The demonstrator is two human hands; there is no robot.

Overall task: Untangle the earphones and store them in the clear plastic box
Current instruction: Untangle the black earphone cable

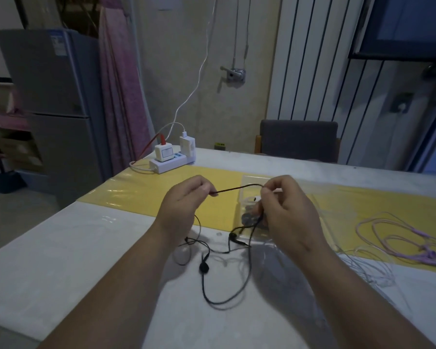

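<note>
Black earphones (225, 273) hang between my hands above the table. My left hand (184, 202) pinches one stretch of the black cord, and my right hand (287, 210) pinches it further along, so a short taut length runs between them. Below, the cord droops in loops, with two black earbuds resting on or just above the tabletop. The clear plastic box (252, 182) lies on the yellow strip, partly hidden behind my right hand, with a white item and something dark inside it.
Pink earphones (400, 235) and white earphones (368, 268) lie loose at the right of the table. A white power strip (171, 162) with chargers sits at the far left corner. A grey chair (297, 139) stands behind the table.
</note>
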